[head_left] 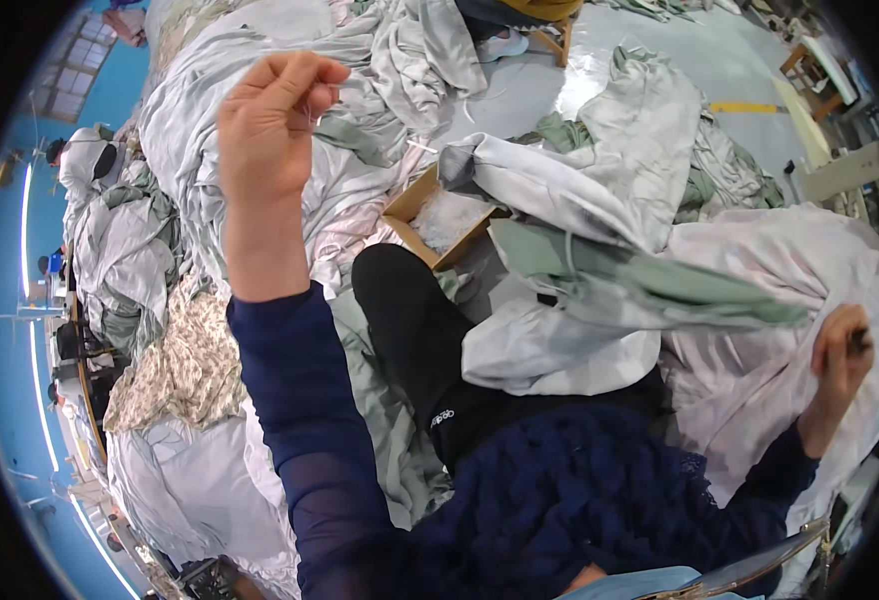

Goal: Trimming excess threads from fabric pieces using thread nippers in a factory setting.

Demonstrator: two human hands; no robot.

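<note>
My left hand (278, 115) is raised at the upper left, its fingertips pinched together; what they hold, if anything, is too fine to make out. At the far right, my right hand (842, 358) is closed around a small dark object (860, 341), whose kind I cannot tell. Across my lap lies a white and pale green cloth piece (600, 265), partly blurred, its right end close to my right hand. White fabric (560, 350) bunches over my black-trousered thighs.
An open cardboard box (438, 215) with clear plastic inside stands beyond my knee. Heaps of white and green cloth (390, 60) surround me. Patterned fabric (185, 355) lies at the left, a pinkish-white pile (760, 270) at the right. A wooden stool (820, 80) stands at the back right.
</note>
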